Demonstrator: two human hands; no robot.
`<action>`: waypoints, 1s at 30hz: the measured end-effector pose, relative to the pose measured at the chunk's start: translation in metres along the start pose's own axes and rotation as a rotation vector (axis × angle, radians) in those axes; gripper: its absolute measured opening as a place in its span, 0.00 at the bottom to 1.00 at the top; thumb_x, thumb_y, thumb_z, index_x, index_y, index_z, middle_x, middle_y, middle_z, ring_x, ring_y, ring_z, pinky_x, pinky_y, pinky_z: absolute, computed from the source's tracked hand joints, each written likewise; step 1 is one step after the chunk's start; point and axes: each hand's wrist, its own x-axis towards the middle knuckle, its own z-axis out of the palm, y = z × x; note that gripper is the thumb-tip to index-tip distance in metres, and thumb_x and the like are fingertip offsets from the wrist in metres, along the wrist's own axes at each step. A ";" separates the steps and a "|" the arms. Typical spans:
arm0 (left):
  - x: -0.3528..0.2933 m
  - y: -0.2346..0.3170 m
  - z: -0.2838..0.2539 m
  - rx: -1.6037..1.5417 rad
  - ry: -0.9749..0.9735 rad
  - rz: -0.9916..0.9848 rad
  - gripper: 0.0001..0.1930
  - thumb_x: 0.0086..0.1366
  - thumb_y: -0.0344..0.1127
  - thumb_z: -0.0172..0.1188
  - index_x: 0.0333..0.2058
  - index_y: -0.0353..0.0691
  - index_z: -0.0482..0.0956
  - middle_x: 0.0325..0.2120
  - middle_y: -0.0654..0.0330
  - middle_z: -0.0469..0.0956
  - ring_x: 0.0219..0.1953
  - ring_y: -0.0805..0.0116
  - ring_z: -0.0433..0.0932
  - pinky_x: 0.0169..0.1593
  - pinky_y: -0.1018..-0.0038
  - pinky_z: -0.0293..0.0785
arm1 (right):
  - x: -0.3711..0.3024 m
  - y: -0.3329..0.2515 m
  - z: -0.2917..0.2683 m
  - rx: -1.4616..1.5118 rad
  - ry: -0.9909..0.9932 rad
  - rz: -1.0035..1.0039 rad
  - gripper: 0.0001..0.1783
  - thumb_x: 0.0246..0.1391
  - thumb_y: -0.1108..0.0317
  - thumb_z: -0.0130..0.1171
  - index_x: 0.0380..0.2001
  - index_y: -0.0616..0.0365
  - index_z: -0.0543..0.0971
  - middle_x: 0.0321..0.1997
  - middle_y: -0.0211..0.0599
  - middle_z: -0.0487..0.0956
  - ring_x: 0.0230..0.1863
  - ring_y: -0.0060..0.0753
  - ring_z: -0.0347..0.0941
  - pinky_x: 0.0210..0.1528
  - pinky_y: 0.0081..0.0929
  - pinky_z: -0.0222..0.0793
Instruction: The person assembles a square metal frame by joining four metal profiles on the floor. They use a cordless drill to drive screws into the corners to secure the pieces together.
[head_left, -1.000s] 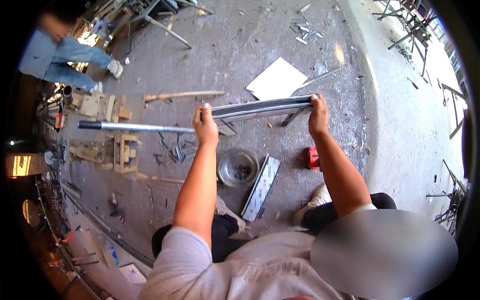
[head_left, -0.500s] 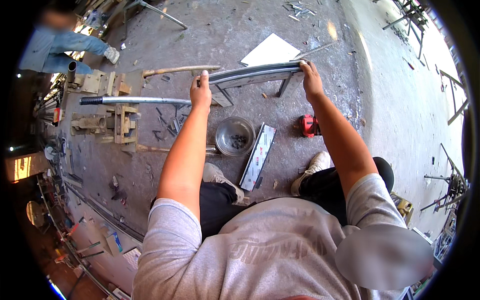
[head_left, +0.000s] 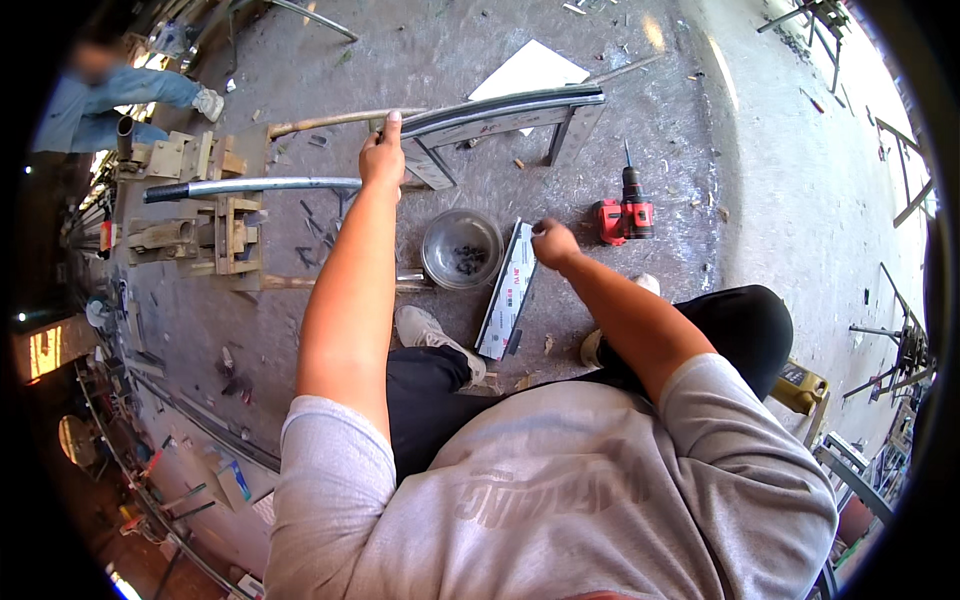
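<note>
My left hand [head_left: 382, 160] is closed around the left end of a metal frame [head_left: 500, 115], a long profile with shorter legs reaching down from it. The far right end of the frame is out of any hand. Down by the upper end of a film-covered metal profile [head_left: 508, 290] on the floor is my right hand [head_left: 556, 244], its fingers curled together. Whether they grip the profile or something small does not show. Just left of that profile stands a clear round bowl [head_left: 461, 250] with small dark pieces inside. A red and black cordless drill [head_left: 630, 212] rests to the right.
On the left are a clamp-like metal fixture [head_left: 235, 235] and a long steel bar [head_left: 270, 186] with a dark grip. A white sheet [head_left: 530, 68] lies beyond the frame. Another person's legs [head_left: 150, 90] show at the upper left. Metal offcuts litter the floor.
My right hand has let go of the frame's right end and come down toward the film-covered profile. My left hand still holds the frame. More of the drill now shows.
</note>
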 end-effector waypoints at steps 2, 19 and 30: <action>-0.015 0.011 0.001 -0.041 -0.056 -0.041 0.51 0.64 0.76 0.59 0.70 0.37 0.66 0.68 0.46 0.66 0.67 0.45 0.69 0.58 0.42 0.77 | 0.001 0.018 0.023 -0.136 -0.111 0.136 0.35 0.58 0.61 0.58 0.69 0.53 0.71 0.68 0.62 0.73 0.68 0.61 0.72 0.72 0.44 0.67; 0.009 -0.021 -0.004 0.078 0.057 0.114 0.48 0.65 0.73 0.62 0.62 0.29 0.72 0.61 0.43 0.74 0.61 0.51 0.74 0.56 0.54 0.78 | -0.019 -0.019 -0.030 -0.023 -0.220 -0.183 0.40 0.47 0.56 0.75 0.60 0.63 0.73 0.53 0.57 0.84 0.57 0.58 0.81 0.60 0.41 0.75; -0.056 0.038 -0.008 0.957 0.047 0.718 0.41 0.60 0.76 0.61 0.53 0.43 0.84 0.55 0.48 0.82 0.65 0.52 0.73 0.76 0.42 0.45 | -0.223 -0.141 -0.257 -0.190 -0.200 -0.812 0.37 0.47 0.63 0.70 0.61 0.63 0.74 0.53 0.57 0.81 0.55 0.61 0.79 0.57 0.47 0.75</action>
